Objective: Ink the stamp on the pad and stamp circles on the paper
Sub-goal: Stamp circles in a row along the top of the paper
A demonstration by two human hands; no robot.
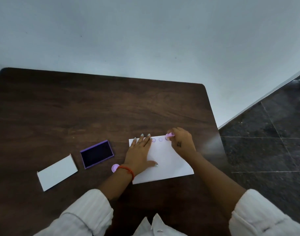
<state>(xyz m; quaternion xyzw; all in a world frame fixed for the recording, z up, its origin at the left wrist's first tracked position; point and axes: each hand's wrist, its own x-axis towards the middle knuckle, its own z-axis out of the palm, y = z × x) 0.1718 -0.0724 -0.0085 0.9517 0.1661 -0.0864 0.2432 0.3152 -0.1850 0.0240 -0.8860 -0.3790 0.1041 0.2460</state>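
A white sheet of paper (168,160) lies on the dark wooden table (77,108), with a row of faint purple stamped circles (157,139) along its far edge. My right hand (182,141) grips a small pink stamp (169,135) and holds it down at the paper's far right corner. My left hand (140,153) lies flat on the left part of the sheet, fingers spread, holding nothing. The open purple ink pad (96,154) sits to the left of the paper.
A white lid or box (57,172) lies left of the ink pad. A small round pink cap (115,168) rests by my left wrist. The table's right edge is close to my right hand, with dark tiled floor (265,142) beyond.
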